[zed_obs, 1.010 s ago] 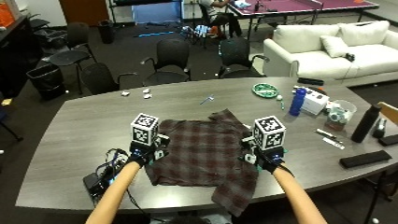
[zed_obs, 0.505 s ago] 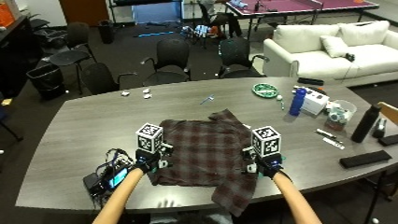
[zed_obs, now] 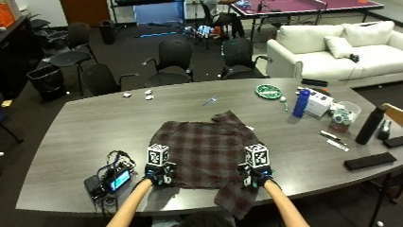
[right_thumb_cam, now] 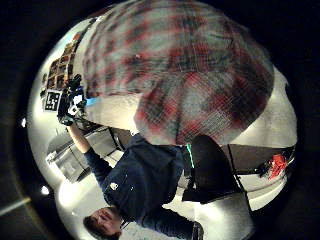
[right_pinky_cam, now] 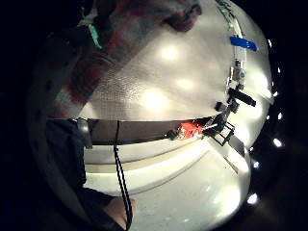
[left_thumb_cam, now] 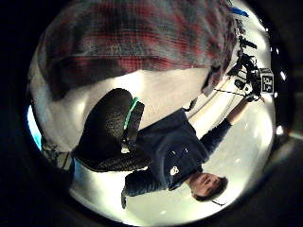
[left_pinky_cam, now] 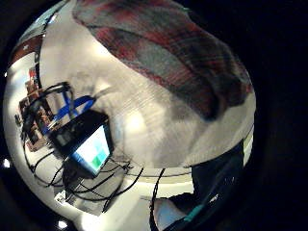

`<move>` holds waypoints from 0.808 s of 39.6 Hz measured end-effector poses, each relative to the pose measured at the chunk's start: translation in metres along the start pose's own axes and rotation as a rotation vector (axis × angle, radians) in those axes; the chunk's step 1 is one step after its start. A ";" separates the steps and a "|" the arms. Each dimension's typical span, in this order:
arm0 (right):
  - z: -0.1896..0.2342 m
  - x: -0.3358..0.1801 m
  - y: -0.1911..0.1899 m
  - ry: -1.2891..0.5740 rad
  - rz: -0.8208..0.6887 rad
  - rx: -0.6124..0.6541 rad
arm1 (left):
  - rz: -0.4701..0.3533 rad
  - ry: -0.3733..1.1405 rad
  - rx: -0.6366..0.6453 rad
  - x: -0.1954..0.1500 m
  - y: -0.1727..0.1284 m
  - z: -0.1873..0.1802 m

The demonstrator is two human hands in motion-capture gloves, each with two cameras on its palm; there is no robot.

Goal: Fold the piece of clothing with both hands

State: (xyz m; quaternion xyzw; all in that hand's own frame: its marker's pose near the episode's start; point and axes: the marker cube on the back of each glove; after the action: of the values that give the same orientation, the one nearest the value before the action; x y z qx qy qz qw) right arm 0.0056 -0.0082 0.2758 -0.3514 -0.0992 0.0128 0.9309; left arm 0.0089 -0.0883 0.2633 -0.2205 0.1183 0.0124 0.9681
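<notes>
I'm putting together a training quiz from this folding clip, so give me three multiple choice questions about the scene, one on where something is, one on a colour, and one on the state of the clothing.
1. Where does the blue bottle stand on the table?
A. to the person's right of the shirt, on the far side
B. on top of the shirt
C. beside the small screen device

2. What colour is the plaid shirt?
A. bright yellow
B. dark red and grey
C. plain white

3. How does the shirt lie?
A. rolled into a ball
B. spread flat, one part hanging over the near table edge
C. lifted clear of the table

Answers: 1 A, the bottle stands far off to the right near a white box. 2 B, the outside view shows dark red and grey checks. 3 B, the left hand and right hand are at its near edge and a flap drops past the rim.
</notes>
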 end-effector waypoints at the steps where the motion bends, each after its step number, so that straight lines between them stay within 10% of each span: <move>1: 0.000 -0.004 0.005 0.014 0.023 -0.005 | -0.006 -0.002 -0.007 -0.001 -0.004 0.004; 14: 0.029 -0.019 0.015 0.084 0.025 -0.046 | -0.015 -0.039 0.046 -0.001 -0.012 0.021; 32: 0.009 -0.007 -0.026 0.017 0.047 0.271 | -0.054 -0.079 0.278 0.002 -0.020 0.007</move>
State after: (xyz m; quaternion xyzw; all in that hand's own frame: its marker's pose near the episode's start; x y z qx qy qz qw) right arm -0.0041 -0.0227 0.2981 -0.2248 -0.0806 0.0447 0.9700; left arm 0.0143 -0.1035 0.2772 -0.0869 0.0745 -0.0215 0.9932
